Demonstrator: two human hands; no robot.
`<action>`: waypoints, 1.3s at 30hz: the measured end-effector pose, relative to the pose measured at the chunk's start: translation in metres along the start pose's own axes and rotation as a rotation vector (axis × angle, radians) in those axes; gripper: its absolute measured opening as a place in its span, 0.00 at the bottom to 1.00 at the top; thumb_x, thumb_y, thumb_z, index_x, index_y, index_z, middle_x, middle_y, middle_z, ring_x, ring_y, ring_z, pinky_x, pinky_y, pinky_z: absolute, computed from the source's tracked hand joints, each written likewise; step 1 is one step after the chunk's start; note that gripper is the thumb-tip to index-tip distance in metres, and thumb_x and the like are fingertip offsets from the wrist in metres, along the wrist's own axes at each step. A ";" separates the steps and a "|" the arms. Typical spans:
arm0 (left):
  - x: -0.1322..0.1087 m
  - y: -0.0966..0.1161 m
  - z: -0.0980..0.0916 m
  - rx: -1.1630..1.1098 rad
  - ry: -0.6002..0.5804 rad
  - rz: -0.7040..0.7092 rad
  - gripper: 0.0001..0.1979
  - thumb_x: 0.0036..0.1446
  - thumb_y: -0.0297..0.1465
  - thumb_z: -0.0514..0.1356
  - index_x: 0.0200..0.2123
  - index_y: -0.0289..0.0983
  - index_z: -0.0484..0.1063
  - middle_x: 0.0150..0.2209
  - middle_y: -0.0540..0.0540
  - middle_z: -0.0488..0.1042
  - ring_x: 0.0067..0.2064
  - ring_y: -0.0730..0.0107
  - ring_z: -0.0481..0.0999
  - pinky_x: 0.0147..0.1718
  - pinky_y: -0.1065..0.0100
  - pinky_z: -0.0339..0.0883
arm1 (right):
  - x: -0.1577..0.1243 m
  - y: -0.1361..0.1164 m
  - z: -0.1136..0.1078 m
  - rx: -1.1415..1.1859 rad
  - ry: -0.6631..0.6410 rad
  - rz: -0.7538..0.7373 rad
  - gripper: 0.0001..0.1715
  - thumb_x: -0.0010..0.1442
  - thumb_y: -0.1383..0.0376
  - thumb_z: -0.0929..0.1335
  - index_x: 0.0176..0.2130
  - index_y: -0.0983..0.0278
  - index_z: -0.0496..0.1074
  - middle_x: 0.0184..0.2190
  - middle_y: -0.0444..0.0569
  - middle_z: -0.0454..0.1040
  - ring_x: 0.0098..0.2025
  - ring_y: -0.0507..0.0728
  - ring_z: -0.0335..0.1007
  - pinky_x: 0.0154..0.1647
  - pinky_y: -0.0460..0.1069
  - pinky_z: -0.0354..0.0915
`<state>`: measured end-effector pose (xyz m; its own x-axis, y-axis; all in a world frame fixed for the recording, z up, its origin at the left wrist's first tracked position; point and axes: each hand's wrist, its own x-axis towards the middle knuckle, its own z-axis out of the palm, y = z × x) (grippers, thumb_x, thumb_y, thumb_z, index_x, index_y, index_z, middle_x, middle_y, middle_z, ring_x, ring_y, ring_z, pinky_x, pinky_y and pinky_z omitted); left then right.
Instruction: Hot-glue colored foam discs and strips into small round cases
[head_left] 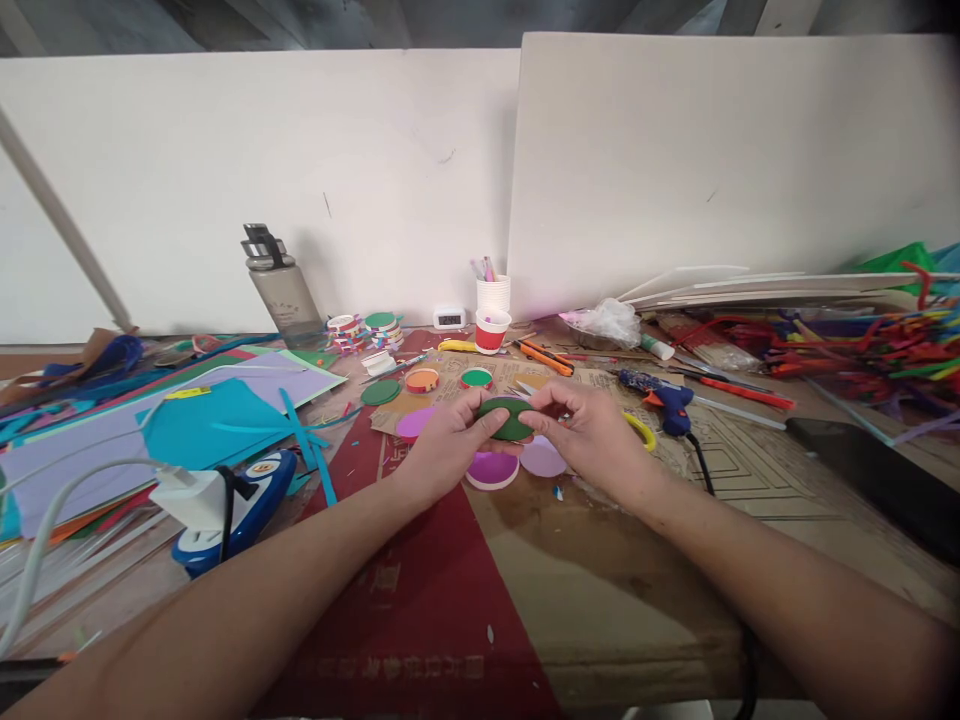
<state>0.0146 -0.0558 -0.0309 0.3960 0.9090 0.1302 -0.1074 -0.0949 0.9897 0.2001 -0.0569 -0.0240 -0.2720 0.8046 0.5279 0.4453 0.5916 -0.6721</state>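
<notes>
Between my two hands is a dark green disc [507,418], held above the cardboard. My left hand [450,435] pinches its left edge with thumb and fingers. On the opposite edge, the thumb and fingers of my right hand [589,425] are closed as well. Just below lie a purple disc [493,470] with a pale rim and a lilac disc [544,456]. A brighter purple disc [414,423] is partly behind my left hand. Farther back sit an orange disc [421,380], a green disc with a red rim [476,378] and a plain green disc [381,392].
Coloured paper sheets [225,420] and a blue power strip [240,520] lie to the left. A glue gun [664,398], an orange cutter [546,357] and a black phone-like slab [870,480] are on the right. At the back stand a bottle [281,290] and paper cups [492,330].
</notes>
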 end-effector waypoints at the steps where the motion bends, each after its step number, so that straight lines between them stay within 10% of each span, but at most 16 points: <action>1: 0.000 0.000 0.001 0.016 0.001 -0.001 0.19 0.53 0.44 0.66 0.39 0.36 0.70 0.40 0.46 0.77 0.39 0.64 0.79 0.43 0.58 0.76 | 0.000 -0.001 0.000 -0.002 -0.007 0.001 0.02 0.58 0.66 0.71 0.34 0.62 0.73 0.30 0.44 0.76 0.32 0.53 0.69 0.32 0.47 0.62; 39: 0.004 -0.006 -0.003 0.032 0.011 -0.040 0.21 0.48 0.43 0.69 0.38 0.34 0.70 0.38 0.46 0.77 0.40 0.61 0.79 0.32 0.64 0.75 | 0.002 0.004 0.002 0.095 -0.093 0.064 0.11 0.61 0.60 0.68 0.29 0.63 0.70 0.25 0.42 0.72 0.28 0.51 0.63 0.30 0.46 0.58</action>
<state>0.0143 -0.0503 -0.0363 0.3896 0.9166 0.0901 -0.0622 -0.0714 0.9955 0.1997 -0.0534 -0.0263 -0.3257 0.8393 0.4352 0.3825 0.5380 -0.7512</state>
